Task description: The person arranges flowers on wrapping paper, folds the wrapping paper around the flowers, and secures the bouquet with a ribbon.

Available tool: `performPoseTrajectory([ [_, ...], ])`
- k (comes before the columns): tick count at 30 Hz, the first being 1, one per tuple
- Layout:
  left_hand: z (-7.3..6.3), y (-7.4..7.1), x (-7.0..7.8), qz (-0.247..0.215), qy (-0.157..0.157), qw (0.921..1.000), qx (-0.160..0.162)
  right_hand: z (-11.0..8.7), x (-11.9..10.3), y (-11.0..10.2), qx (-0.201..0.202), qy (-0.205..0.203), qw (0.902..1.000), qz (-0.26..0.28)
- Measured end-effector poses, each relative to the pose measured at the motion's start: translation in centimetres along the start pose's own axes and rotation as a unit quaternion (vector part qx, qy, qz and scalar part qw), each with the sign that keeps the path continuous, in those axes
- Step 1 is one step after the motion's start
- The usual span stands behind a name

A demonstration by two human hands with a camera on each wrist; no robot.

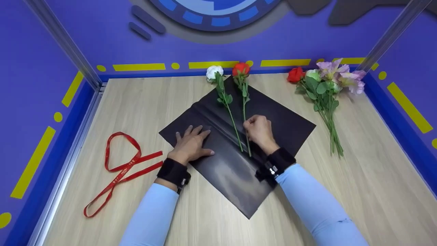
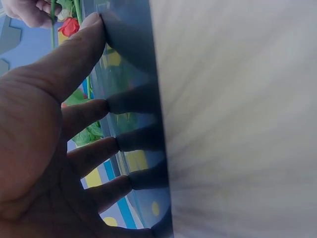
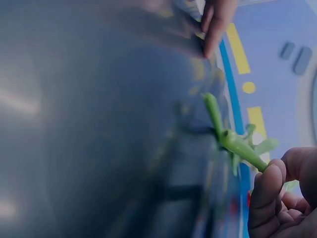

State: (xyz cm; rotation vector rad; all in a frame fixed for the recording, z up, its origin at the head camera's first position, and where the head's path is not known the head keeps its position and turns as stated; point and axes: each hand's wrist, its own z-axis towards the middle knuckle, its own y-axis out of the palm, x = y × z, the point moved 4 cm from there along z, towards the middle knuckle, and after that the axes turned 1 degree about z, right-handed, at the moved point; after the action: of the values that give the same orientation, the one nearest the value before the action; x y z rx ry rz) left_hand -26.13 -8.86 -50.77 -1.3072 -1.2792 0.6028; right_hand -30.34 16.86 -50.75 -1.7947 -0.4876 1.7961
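A black glossy wrapping sheet (image 1: 232, 184) lies cornerwise on the table. My left hand (image 1: 192, 145) is spread flat on its left part, fingers apart, and in the left wrist view the fingertips press the sheet. Between thumb and fingers, my right hand (image 1: 260, 131) pinches the stem of a red rose (image 1: 241, 69), whose head points to the far edge. In the right wrist view the cut end of that stem (image 3: 242, 148) sticks out past the fingertips. Just left of it, a white rose (image 1: 214, 72) lies on the sheet with its stem slanting toward the red rose's stem end.
A bunch of flowers (image 1: 329, 85) with red, pale green and pink-purple heads lies at the right back of the wooden table (image 1: 143, 102). A looped red ribbon (image 1: 124, 171) lies at the left. Blue-purple panels (image 1: 112, 44) wall the table's back and sides.
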Motion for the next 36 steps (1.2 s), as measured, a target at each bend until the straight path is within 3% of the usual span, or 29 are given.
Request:
performPoseTrajectory([
  [18, 0.3, -0.2, 0.2, -0.004, 0.002, 1.0000, 0.004, 0.8, -0.3, 2.8, -0.033, -0.023, 0.9980, -0.048],
  [36, 0.5, -0.1, 0.1, -0.014, 0.009, 0.9998, 0.007, 1.0, -0.3, 2.9, -0.035, -0.026, 0.9964, -0.073],
])
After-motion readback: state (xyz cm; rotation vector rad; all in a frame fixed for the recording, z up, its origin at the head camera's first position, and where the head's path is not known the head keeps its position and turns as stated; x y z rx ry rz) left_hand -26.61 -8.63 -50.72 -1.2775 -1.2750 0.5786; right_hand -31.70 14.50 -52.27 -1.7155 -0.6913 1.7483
